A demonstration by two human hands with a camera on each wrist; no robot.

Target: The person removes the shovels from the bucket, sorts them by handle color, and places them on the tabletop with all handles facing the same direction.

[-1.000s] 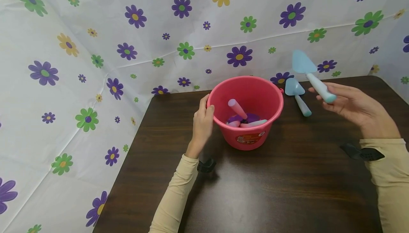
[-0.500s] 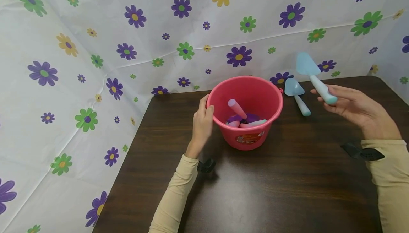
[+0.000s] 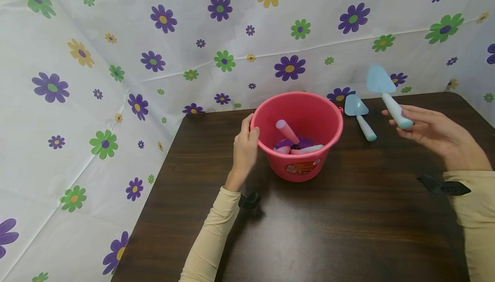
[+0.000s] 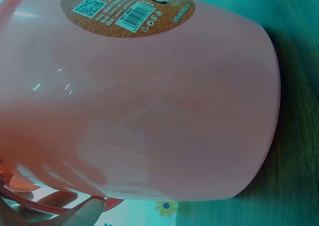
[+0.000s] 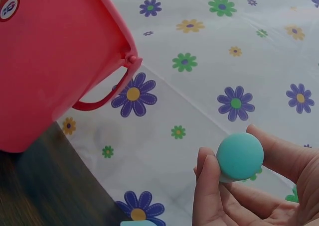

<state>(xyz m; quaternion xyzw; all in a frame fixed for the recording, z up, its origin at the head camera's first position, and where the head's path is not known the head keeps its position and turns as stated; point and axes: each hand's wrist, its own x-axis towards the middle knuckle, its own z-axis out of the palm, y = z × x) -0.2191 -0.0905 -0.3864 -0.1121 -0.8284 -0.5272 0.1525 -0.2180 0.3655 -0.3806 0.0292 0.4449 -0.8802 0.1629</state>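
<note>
Left hand: yours (image 3: pixel 245 148) gripped the left side of the bucket's rim, fingers bent around it.
Right hand: yours (image 3: pixel 438 131) pinched a trowel by its handle, between thumb and fingers.
Held trowel: your pale blue trowel (image 3: pixel 388 98) was up in the air, right of the bucket, blade upward and the handle's teal end toward you.
Second trowel: a similar one (image 3: pixel 360 118) lay on the table between the bucket and your right hand.
Pink bucket: it (image 3: pixel 278 159) stood upright in front of you; your left wrist view showed a QR code and a barcode on its orange label (image 4: pixel 127 12).
Inside the bucket: you had a lilac-pink handle (image 3: pixel 288 132) slanting up among other pieces, partly hidden.
Table: dark wood (image 3: pixel 328 230) lay beneath your forearms.
Backdrop: you faced a white cloth (image 3: pixel 247 13) printed with purple, green and yellow flowers.
Sleeves: you wore cream ones (image 3: pixel 212 230).
</note>
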